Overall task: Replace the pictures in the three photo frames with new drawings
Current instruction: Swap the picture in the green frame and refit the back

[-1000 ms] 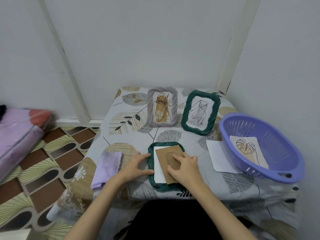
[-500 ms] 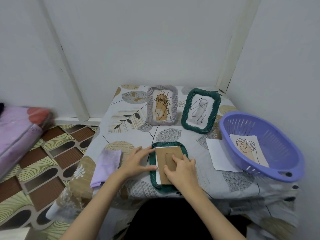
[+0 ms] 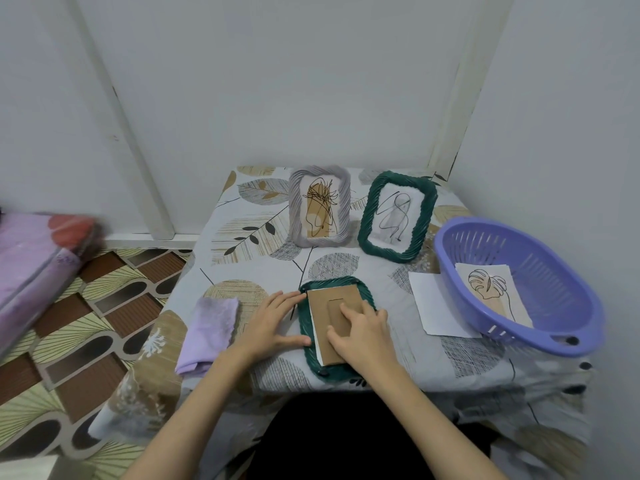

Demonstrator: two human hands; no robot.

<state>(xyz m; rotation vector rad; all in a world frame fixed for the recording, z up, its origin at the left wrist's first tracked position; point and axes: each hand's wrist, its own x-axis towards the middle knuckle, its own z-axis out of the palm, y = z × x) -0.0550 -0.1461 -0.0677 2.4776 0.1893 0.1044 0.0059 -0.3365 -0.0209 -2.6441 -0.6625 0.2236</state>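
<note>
Head view: both hands, L (image 3: 273, 322) & R (image 3: 363, 332), flat, released, pressing backing board (image 3: 332, 306); no legible writing.

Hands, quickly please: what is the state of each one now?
Left hand: open, fingers straight, resting on the left edge of the face-down green frame.
Right hand: open, pressing on the cardboard backing.

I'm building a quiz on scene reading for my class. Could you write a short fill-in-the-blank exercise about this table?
1. The dark green woven frame under both hands lies face ____ on the table.
2. The leaf drawing on paper lies inside the ____ plastic basket.
3. The number of frames standing upright at the back is ____.
4. The folded lilac cloth lies to the ____ of the left hand.

Missing words: down; purple; two; left
</note>
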